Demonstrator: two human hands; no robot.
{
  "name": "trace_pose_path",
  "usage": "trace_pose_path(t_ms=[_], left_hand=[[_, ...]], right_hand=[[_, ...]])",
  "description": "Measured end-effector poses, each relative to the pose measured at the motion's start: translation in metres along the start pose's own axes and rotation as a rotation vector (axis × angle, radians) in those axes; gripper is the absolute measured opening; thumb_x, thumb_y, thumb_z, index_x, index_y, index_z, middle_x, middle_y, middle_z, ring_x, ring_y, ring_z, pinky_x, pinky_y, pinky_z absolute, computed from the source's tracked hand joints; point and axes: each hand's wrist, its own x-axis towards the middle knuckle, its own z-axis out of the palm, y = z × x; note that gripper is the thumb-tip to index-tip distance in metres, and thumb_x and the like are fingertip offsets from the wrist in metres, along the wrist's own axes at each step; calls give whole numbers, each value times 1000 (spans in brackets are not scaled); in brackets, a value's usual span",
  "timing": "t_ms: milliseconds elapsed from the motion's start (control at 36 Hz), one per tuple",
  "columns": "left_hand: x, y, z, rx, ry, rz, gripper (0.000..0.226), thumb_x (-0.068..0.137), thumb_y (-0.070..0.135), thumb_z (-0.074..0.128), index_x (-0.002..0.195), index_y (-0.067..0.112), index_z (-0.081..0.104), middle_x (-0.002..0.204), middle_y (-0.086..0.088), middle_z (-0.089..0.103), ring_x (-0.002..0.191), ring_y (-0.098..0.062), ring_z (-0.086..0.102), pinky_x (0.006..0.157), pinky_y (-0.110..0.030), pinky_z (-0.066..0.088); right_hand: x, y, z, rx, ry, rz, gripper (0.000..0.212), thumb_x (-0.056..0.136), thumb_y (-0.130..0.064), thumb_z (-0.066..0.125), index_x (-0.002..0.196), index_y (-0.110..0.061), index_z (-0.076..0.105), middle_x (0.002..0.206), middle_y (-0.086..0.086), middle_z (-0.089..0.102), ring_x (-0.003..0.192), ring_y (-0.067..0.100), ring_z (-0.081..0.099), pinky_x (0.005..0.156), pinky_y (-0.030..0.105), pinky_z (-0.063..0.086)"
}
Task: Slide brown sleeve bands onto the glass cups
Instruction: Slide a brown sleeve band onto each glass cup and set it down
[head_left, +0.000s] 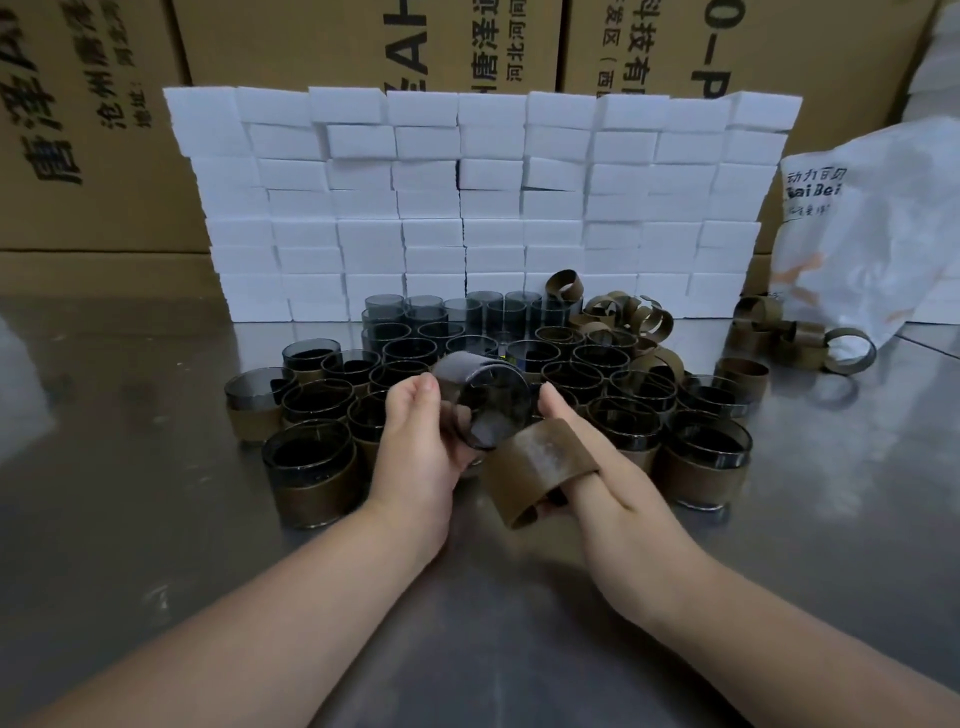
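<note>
My left hand (415, 441) grips a smoky glass cup (493, 410) from the left side, with my thumb up by its far edge and my fingers curled under it. The cup is lifted off the steel table (156, 519) and tipped so its open mouth faces me. It hangs above the front of the crowd of cups, between my two hands.

My right hand (618, 483) carries a brown sleeve band (535, 467). The band is looped round my fingers, which pass through it, and one fingertip pokes out on its right side. The band sits just below and to the right of the cup's mouth, close to the rim. I cannot tell whether they touch. My right thumb lies up against the right edge of the cup.

Around my hands stand banded cups (311, 467), each with a brown sleeve round its lower part. Behind them, bare cups (483, 312) are packed close together with no sleeves on. To the right of those lies a heap of loose bands (623, 317), and more bands (800, 338) spill out near a white plastic bag (872, 223). A wall of white blocks (467, 197) runs across the back, with cardboard cartons (93, 130) behind it.
</note>
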Motion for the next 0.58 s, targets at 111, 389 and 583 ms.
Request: trace_pose_path(t_ms=[111,389,583], left_hand=[[-10,-3,2,15,-25,-13,24,99,32,36,81,30,52,49,7,50,47,-6,49,45,-22,45],[-21,-5,7,160,-40,96,25,96,42,28,90,31,49,58,6,58,55,-6,56,48,-22,47],[-30,-9,2,268,-254,164,55,85,66,37,124,28,45,125,-2,54,115,-12,54,99,-40,43]], right_hand=[[1,0,-4,50,25,68,47,99,-19,35,119,-60,23,128,-43,27,116,-33,22,97,-5,19],[2,-6,-4,204,96,222,49,98,-9,35,143,-28,32,125,-27,43,121,-10,39,104,12,34],[3,1,-8,238,137,211,49,95,1,30,138,-20,41,97,-24,59,75,-20,58,59,1,43]])
